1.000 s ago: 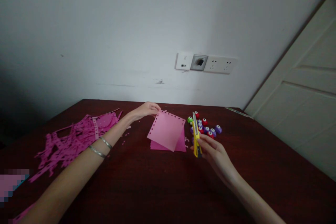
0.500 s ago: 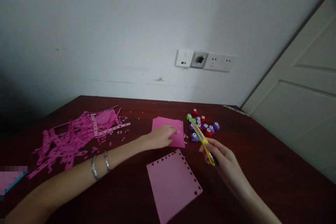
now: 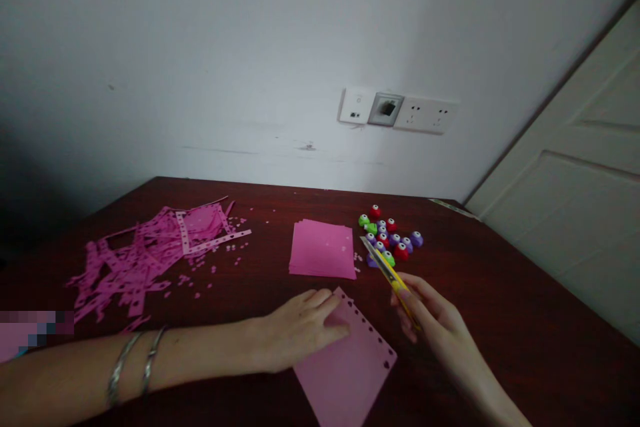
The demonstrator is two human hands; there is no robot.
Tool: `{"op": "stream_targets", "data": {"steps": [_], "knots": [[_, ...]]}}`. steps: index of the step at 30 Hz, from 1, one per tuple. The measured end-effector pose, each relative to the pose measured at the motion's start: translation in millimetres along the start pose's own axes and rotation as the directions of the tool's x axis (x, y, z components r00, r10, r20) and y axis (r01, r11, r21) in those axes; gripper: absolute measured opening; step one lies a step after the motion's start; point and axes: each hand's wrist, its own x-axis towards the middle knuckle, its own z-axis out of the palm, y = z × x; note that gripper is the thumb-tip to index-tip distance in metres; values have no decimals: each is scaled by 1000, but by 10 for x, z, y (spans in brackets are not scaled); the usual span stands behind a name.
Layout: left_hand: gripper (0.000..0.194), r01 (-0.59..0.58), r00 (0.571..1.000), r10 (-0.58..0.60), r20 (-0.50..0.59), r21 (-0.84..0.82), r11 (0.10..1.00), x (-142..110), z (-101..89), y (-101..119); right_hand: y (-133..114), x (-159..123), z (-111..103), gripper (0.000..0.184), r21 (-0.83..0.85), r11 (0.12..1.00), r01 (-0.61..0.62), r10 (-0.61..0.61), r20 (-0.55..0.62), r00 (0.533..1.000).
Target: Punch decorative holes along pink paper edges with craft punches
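My left hand (image 3: 310, 328) lies over the upper left part of a pink paper sheet (image 3: 345, 373), fingers stretched out and somewhat apart. Small heart-shaped holes run along the sheet's right edge; my hand covers most of its upper edge. In my right hand (image 3: 430, 313) is a yellow utility knife (image 3: 395, 280), its blade out and pointing up and to the left, held above the table. Behind the sheet lies a stack of pink square papers (image 3: 323, 250), with a few tiny cut-outs on top. Several small red, green and purple craft punches (image 3: 383, 240) sit beyond the knife's blade.
A heap of pink punched paper strips (image 3: 145, 253) and tiny scraps covers the left of the dark wooden table (image 3: 240, 407). A wall with sockets (image 3: 425, 115) rises behind it. A white panelled door (image 3: 575, 167) stands at the right.
My left hand has moved from the paper stack down toward me onto the punched sheet. My right hand still holds the utility knife, slightly lower and farther right.
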Motion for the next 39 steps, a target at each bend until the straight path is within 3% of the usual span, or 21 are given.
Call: {"op": "stream_targets", "data": {"steps": [3,7,10,15,19,24,28,33,39], "knots": [[21,75,997,-75,-11,11,997,11,-2,-39,13,-25,-34,37,-177,984,17,-22,-24,999],[36,201,977,-192,-95,100,974,-55,178,229,5,-58,-66,39,-400,914,70,-88,-28,996],[44,243,968,-239,-69,49,969,-113,295,344,4,-79,-66,39,-512,848,137,-168,-14,986],[46,193,979,-186,82,-88,977,-124,198,96,81,-105,-51,39,-606,777,173,-199,24,980],[49,111,979,-74,191,-191,975,-91,63,-149,124,-122,-7,37,-671,712,208,-223,66,973],[43,64,988,-27,155,-239,969,-41,83,-204,119,-133,72,36,-734,628,259,-245,129,961],[37,103,993,-87,86,-209,972,14,168,-162,108,-138,130,35,-749,583,314,-287,172,943],[53,174,981,-155,117,-182,968,65,248,-163,91,-145,185,34,-797,522,304,-274,181,944],[65,147,981,-122,153,-163,976,95,223,-199,84,-146,237,36,-860,448,244,-236,149,960]]}}
